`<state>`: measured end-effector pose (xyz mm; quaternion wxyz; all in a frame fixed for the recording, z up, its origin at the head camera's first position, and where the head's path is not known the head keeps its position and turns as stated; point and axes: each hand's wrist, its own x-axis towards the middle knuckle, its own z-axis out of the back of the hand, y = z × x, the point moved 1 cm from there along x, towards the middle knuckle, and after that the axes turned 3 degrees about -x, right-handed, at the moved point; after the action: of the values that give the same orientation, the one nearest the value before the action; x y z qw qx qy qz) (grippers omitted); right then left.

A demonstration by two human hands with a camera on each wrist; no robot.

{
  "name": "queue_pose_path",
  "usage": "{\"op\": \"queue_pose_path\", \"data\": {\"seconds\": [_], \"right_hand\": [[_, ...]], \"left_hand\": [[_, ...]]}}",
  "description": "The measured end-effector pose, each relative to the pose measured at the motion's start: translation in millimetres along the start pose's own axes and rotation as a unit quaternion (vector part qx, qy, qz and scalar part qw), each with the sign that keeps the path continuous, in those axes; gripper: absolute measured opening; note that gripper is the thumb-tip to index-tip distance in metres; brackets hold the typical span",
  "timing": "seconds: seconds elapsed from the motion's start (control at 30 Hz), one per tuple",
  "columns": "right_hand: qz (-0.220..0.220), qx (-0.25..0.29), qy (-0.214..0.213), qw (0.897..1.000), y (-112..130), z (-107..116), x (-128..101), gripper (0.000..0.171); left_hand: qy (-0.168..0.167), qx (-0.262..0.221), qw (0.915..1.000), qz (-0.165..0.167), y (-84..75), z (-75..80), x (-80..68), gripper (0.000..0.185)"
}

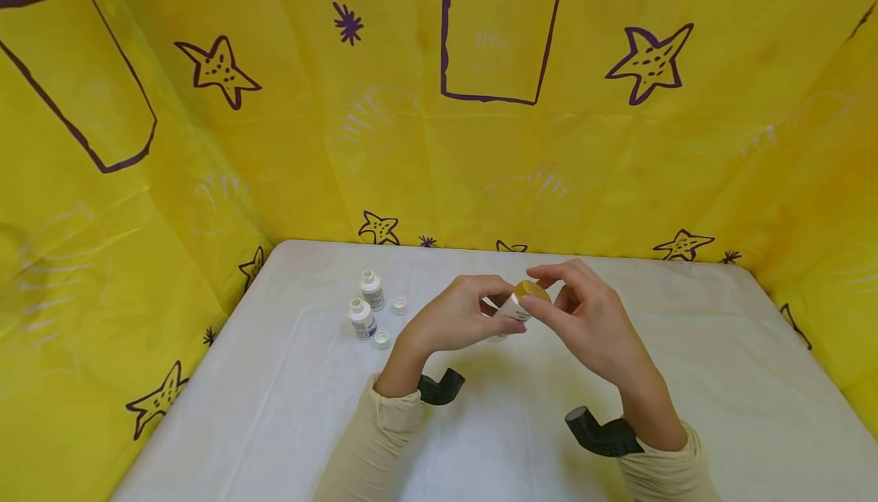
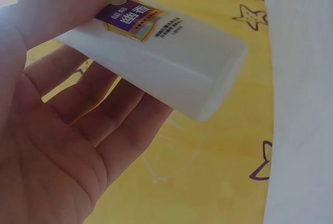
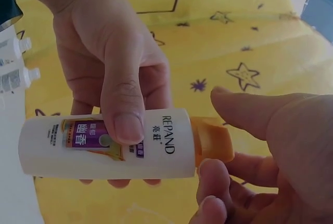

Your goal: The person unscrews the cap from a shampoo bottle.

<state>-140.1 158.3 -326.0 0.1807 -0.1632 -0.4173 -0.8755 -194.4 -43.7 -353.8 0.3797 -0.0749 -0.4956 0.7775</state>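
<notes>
A yellow cloth backdrop (image 1: 425,144) printed with purple stars is seen beyond both hands and to either side of them. Beneath the hands a white table (image 1: 686,380) is spread.

A white bottle (image 3: 104,143) with a purple and gold label is held above the table, between the two hands. Its body is gripped by the left hand (image 1: 456,315), with the thumb pressed across the label and the other fingers curled behind. The bottle is tilted, its capped end pointed toward the right hand. Its orange cap (image 3: 212,141) is pinched by the right hand (image 1: 590,319), the thumb laid over the top and the fingertips closed in from below.

To the outside of the left hand, well apart from it, two small white bottles (image 1: 366,302) are stood upright on the table, both uncapped. Just beside them, on the side nearer the left hand, two small white caps (image 1: 391,322) are laid on the table.

A dark camera mount (image 1: 439,388) is worn under the left wrist and another dark mount (image 1: 600,433) under the right wrist, above cream sleeves (image 1: 384,433).
</notes>
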Motion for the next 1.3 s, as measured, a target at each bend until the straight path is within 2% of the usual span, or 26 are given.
{"op": "queue_pose_path", "data": {"seconds": [0.27, 0.53, 0.63, 0.8, 0.97, 1.03, 1.13, 1.3], "right_hand": [[0.021, -0.015, 0.004, 1.0, -0.7, -1.1, 2.0, 0.027], [0.063, 0.033, 0.042, 0.997, 0.8, 0.4, 1.0, 0.036], [0.07, 0.029, 0.054, 0.996, 1.0, 1.6, 0.5, 0.043], [0.026, 0.015, 0.061, 0.998, 0.1, 3.0, 0.2, 0.056], [-0.047, 0.014, 0.047, 0.998, -0.3, 2.5, 1.4, 0.042], [-0.064, 0.008, 0.044, 0.997, 0.0, 2.4, 1.1, 0.037], [-0.07, -0.002, 0.04, 0.997, 0.3, 1.9, 0.7, 0.032], [-0.044, -0.005, 0.027, 0.999, 0.3, 0.6, 0.9, 0.029]], "left_hand": [[0.001, 0.014, 0.9999, 0.003, -0.5, 0.1, 1.5, 0.012], [-0.01, 0.017, 0.9997, 0.015, 0.3, 4.1, -0.3, 0.017], [-0.011, 0.02, 0.9995, 0.021, 0.3, 5.0, -0.5, 0.021], [-0.01, 0.013, 0.9997, 0.02, 0.4, 4.7, 0.4, 0.026], [-0.005, 0.009, 0.9999, 0.009, 1.2, 0.5, 1.8, 0.021], [-0.001, 0.018, 0.9998, 0.008, 0.5, -1.6, 1.7, 0.02], [0.004, 0.032, 0.9994, 0.006, -1.5, -3.1, 0.9, 0.02], [0.001, 0.037, 0.9993, 0.003, -4.3, -1.8, 0.2, 0.02]]}}
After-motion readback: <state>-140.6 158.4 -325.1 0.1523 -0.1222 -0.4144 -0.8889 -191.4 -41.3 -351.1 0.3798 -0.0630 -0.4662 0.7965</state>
